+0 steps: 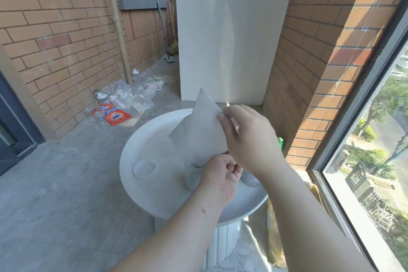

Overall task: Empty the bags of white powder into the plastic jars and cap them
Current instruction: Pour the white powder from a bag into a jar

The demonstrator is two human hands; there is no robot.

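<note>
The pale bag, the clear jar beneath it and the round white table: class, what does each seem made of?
Pale grey-white bag: thin matte paper or film, judging by its sharp creases and stiff corner. Clear jar: likely plastic, translucent with a ridged neck. Round white table: smooth, satin, raised rim; painted metal or moulded plastic, cannot tell which.

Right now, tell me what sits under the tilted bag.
Under the bag stands a plastic jar on the white table, the bag's lower end at its mouth. The left hand and bag cover the opening, so its contents are hidden.
</note>
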